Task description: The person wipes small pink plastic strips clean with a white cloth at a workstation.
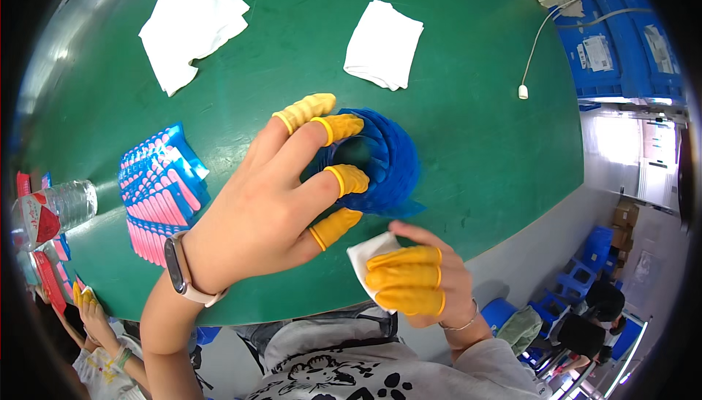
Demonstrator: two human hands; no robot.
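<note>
My left hand (256, 202), in yellow finger cots, spreads its fingers over the left side of a ring-shaped pile of translucent blue plastic pieces (395, 159). Its fingertips overlap the pile's left rim, and the thumb lies lower, just outside it. Below and to the right of the ring, my right hand (417, 279) is closed on a folded white cloth (358, 257); three fingers in yellow cots press over it, while the bare index finger points toward the ring. What lies under the left fingertips is partly hidden.
On the green table (475, 129) lie a crumpled white cloth (194, 23), a folded cloth (384, 45) and pink-and-blue printed strips (161, 195). A plastic bottle (66, 210) lies left, near another person's hand (95, 319). A white cord (537, 42) hangs at right, near blue crates (614, 42).
</note>
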